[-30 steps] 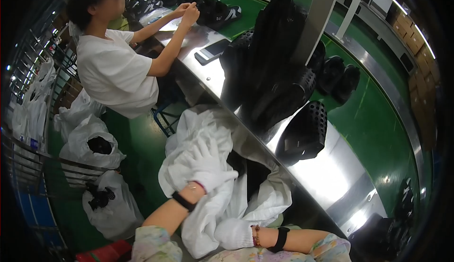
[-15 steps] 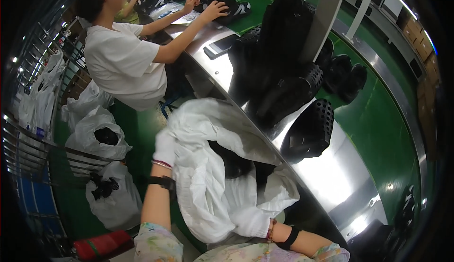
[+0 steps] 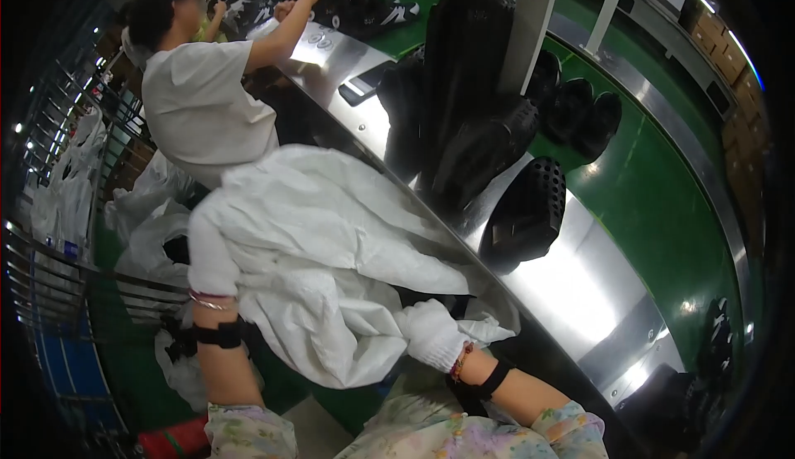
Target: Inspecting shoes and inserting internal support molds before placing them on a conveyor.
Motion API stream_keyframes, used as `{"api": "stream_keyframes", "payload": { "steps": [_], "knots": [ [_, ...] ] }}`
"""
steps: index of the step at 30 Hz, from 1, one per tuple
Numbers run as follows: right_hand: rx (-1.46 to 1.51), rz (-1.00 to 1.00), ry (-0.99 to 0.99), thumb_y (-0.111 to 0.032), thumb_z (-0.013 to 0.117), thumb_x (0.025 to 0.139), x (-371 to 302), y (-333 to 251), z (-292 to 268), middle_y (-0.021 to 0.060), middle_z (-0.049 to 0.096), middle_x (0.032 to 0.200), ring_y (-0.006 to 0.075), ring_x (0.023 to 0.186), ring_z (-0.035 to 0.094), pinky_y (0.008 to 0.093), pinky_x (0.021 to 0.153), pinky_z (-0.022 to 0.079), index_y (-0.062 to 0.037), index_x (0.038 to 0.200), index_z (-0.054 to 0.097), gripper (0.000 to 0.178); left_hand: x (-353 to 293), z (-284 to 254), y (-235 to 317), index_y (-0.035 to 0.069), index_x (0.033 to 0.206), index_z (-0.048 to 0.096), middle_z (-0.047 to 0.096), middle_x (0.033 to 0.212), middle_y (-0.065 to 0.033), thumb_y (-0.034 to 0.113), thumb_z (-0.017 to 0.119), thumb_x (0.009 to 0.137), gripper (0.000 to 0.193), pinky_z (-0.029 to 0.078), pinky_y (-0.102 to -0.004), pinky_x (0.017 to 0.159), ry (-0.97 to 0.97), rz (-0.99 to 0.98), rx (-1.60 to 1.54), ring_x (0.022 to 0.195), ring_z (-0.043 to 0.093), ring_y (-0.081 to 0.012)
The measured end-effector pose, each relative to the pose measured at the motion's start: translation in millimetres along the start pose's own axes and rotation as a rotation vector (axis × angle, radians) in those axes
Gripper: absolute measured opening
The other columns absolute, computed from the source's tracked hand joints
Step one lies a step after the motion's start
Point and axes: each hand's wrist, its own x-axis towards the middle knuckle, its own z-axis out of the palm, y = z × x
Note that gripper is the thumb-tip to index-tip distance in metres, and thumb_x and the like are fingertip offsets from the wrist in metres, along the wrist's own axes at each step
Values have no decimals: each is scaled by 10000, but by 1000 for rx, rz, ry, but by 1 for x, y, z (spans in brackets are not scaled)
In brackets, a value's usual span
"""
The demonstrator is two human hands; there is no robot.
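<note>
A large white plastic sack (image 3: 331, 235) is stretched out in front of me, below the edge of the metal bench. My left hand (image 3: 214, 248), in a white glove, grips the sack's left side and holds it raised. Lower and to the right, my right hand (image 3: 432, 333), gloved too, is closed on the sack near its bunched end. Folds of the fabric hide the fingertips and whatever is inside. Closest to the sack on the bench lies a black perforated shoe or shoe-shaped piece (image 3: 526, 219).
A steel bench (image 3: 604, 302) runs diagonally, carrying a pile of black shoes (image 3: 464, 120) around a grey post (image 3: 532, 28) and a dark phone-like object (image 3: 364, 85). A co-worker in a white shirt (image 3: 207, 95) stands far left. White sacks (image 3: 153, 227) and a metal rail (image 3: 58, 260) are left.
My left hand has swung left and pulled the sack outward; its opening and dark inside are now covered. The right hand stays nearly in place. The co-worker's arms have lifted.
</note>
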Motion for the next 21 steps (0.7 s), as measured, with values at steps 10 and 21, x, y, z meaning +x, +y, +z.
{"api": "stream_keyframes", "payload": {
  "steps": [10, 21],
  "knots": [
    [-64, -73, -137, -128, 675, 793, 11, -7, 8, 74, 710, 910, 257, 914, 673, 393, 806, 471, -117, 872, 726, 95, -6, 53, -31, -39, 1280, 559, 667, 1151, -213, 232, 598, 956, 424, 519, -390, 933, -313, 36, 286, 1056, 653, -367],
    [1, -58, -61, -161, 657, 770, -32, -13, 33, 82, 688, 801, 278, 835, 668, 397, 733, 488, -120, 790, 702, 64, 4, 38, -45, -34, 1461, 440, 556, 1399, -231, 350, 588, 989, 626, 462, -384, 1033, -108, -451, 128, 1251, 571, -305]
  ]
}}
